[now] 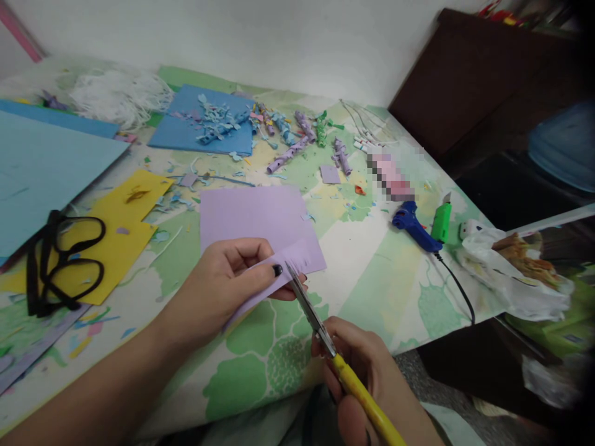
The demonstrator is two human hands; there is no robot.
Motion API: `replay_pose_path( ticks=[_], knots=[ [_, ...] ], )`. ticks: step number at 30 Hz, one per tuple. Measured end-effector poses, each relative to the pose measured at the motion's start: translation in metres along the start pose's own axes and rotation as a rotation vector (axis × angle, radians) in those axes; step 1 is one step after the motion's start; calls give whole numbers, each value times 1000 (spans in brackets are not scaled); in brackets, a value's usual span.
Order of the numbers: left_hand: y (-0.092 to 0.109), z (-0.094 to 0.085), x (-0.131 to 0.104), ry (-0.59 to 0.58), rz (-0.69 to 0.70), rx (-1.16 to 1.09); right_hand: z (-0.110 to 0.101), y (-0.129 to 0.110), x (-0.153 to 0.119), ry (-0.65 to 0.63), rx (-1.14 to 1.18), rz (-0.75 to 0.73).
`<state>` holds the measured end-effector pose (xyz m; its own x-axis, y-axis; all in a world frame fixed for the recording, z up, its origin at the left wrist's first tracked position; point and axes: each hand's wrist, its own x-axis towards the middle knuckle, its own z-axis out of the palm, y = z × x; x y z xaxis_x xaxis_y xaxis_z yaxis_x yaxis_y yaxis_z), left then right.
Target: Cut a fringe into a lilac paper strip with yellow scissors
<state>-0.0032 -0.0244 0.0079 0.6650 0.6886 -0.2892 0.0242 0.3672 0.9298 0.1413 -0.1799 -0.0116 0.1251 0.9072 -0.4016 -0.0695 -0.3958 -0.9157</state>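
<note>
Left hand (223, 279) was partly closed in a pinch: thumb flat on top of a narrow lilac strip (297, 253), the other fingers curled beneath and behind it. Right hand (372, 365) was wrapped around the yellow handles of the scissors (304, 300); its fingers were bent, and the blades looked nearly closed.

Step in hand, as judged: snipping a row of short slits into the strip. Fine slits were visible toward its far right end, and the blade tips met the strip just beside the left thumbnail. A further snip would have called for parting the blades slightly, shifting them along the edge and stopping short of full width, with the left thumb drawn back from the cutting line. Risk noted: cutting through the strip, or nicking the thumb.

Position: the strip slanted from below the left palm up to the right, passing between thumb and fingers. Its slit end extended past the thumb, above the near right part of a larger lilac sheet (251, 214) on the table (357, 248). The right hand was nearer the body, below and to the right of the strip, reaching it only through the blades.
</note>
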Motion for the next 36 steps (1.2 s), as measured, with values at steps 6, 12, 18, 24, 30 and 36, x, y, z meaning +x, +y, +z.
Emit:
replay_pose_path(
  ticks=[6,12,18,24,30,36],
  knots=[
    [0,0,1,3,8,17,-1,-1,1,-16,-12,10],
    [0,1,0,2,26,52,0,4,2,-4,-4,17],
    [-3,-1,0,0,21,53,-2,3,3,-26,-13,-2],
    [-2,1,0,-7,36,55,2,4,2,9,42,5],
    [-3,0,1,-13,39,54,3,5,3,-51,74,17],
    [-3,0,1,-11,40,48,2,7,4,-48,79,4]
  ],
)
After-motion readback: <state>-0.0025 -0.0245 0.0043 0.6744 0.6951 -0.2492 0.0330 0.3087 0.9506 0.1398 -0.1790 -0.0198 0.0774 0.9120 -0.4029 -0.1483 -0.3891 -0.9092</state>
